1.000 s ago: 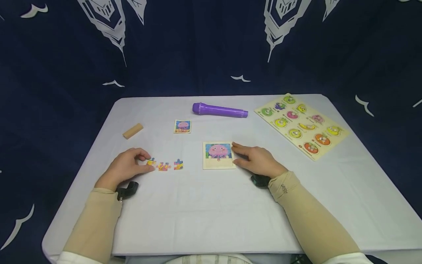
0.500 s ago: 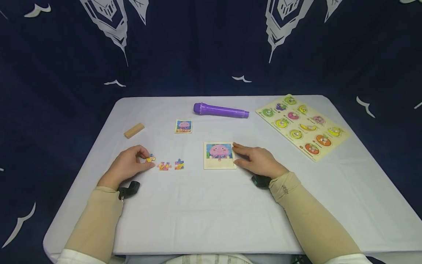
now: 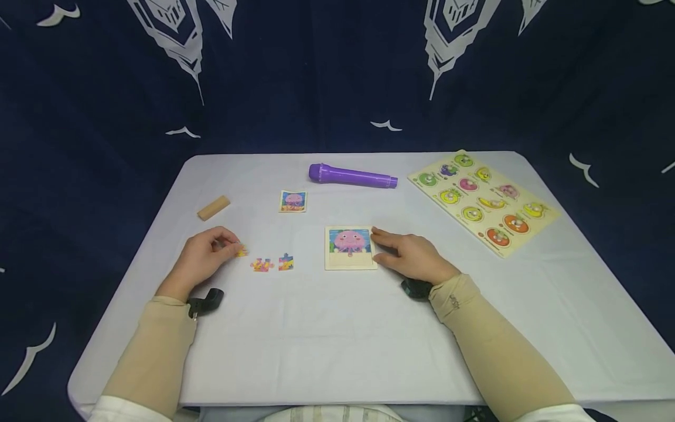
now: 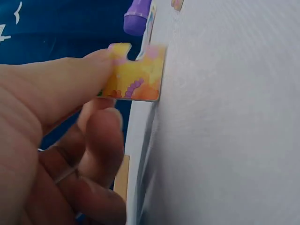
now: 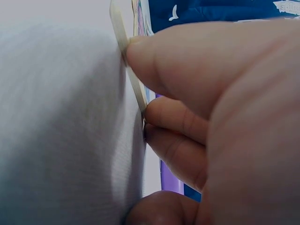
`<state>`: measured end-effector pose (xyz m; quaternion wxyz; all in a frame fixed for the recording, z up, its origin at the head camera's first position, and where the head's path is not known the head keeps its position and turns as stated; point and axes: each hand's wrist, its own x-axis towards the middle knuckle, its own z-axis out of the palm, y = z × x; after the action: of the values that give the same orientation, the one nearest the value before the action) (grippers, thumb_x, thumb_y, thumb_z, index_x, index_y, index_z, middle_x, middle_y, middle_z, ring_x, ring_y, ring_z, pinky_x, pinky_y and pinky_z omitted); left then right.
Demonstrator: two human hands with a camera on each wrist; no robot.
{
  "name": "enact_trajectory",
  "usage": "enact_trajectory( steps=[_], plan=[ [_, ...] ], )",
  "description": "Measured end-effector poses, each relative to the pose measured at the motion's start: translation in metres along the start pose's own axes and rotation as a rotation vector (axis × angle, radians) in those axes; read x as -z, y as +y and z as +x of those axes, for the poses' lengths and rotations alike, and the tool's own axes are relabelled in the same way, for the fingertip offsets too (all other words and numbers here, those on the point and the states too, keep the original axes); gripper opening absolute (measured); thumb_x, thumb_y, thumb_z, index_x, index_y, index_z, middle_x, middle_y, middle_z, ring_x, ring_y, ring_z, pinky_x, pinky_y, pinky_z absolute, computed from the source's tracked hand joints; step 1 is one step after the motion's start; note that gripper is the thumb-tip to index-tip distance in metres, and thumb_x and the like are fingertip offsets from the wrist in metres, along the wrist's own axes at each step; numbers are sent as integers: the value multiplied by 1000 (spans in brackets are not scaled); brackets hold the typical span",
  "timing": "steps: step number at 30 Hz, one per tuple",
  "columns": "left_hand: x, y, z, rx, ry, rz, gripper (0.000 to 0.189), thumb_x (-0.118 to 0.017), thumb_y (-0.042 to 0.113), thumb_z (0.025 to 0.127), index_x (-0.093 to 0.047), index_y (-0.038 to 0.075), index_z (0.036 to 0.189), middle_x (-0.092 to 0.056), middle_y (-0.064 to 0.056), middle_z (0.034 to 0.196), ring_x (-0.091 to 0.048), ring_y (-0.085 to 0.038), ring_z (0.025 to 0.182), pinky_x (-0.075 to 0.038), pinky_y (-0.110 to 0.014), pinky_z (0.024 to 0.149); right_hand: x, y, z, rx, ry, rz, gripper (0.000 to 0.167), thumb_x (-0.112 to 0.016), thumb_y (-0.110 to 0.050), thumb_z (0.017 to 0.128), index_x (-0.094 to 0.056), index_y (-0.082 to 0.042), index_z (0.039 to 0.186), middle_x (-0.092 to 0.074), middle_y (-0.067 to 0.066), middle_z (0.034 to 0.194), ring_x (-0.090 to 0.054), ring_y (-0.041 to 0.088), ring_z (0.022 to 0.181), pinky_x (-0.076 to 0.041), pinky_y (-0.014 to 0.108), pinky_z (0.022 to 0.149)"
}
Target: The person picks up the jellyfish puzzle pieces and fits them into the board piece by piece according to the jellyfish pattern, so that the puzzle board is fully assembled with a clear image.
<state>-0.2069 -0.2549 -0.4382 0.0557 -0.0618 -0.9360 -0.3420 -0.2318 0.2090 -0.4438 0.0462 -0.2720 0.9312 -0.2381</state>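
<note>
Between thumb and fingertips, my left hand (image 3: 203, 258) pinches a jigsaw puzzle piece (image 4: 136, 77), yellow and pink with a purple strand and a notch in its top edge. Two more jigsaw pieces lie on the white table to its right: a pink-and-yellow one (image 3: 262, 265) and a blue-topped one (image 3: 286, 262). In the middle sits a puzzle board (image 3: 350, 264) with a pink octopus picture (image 3: 349, 241) in its upper part and bare pale wood below. My right hand (image 3: 413, 257) rests at the board's right side, thumb and fingertips touching its edge (image 5: 136, 89).
A small octopus picture card (image 3: 292, 201) lies behind the pieces. Farther back is a purple microphone-shaped tube (image 3: 353, 176). A wooden block (image 3: 213, 208) lies at the left, and a yellow fruit picture board (image 3: 482, 202) at the back right.
My left hand has lifted the leftmost jigsaw piece and drawn it slightly back, away from the other two. My right hand stays at the puzzle board's edge.
</note>
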Motion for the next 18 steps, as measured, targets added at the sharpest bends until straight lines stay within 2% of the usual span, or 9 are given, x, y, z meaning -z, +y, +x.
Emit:
enact_trajectory(
  steps=[6, 10, 13, 18],
  plan=[
    [-9, 17, 0, -23, 84, -102, 18, -72, 34, 98, -72, 16, 103, -64, -3, 80, -53, -17, 69, -42, -26, 55, 1, 1, 0, -5, -5, -6, 57, -66, -38, 100, -54, -13, 150, -46, -1, 158, -51, 29, 141, -47, 52, 108],
    [-20, 32, 2, -53, 73, -127, 16, -71, 33, 99, -71, 18, 104, -65, -1, 81, -55, -18, 74, -42, -26, 57, 2, 1, 0, -2, -2, -3, 57, -67, -38, 99, -55, -13, 149, -47, -1, 158, -52, 28, 139, -48, 51, 107],
    [-27, 46, 3, -92, 20, -145, 13, -70, 32, 100, -71, 19, 103, -67, 0, 82, -58, -18, 75, -44, -27, 59, 2, 0, 1, -2, 0, 1, 56, -67, -38, 99, -55, -14, 149, -47, -1, 158, -52, 29, 139, -48, 51, 107],
    [-35, 71, 3, -138, -146, -307, 10, -70, 24, 100, -70, 15, 103, -68, -9, 84, -61, -20, 67, -52, -29, 57, 3, -1, 1, -2, -7, 4, 56, -67, -38, 99, -55, -14, 149, -47, -2, 158, -53, 28, 139, -49, 51, 106]
  ],
)
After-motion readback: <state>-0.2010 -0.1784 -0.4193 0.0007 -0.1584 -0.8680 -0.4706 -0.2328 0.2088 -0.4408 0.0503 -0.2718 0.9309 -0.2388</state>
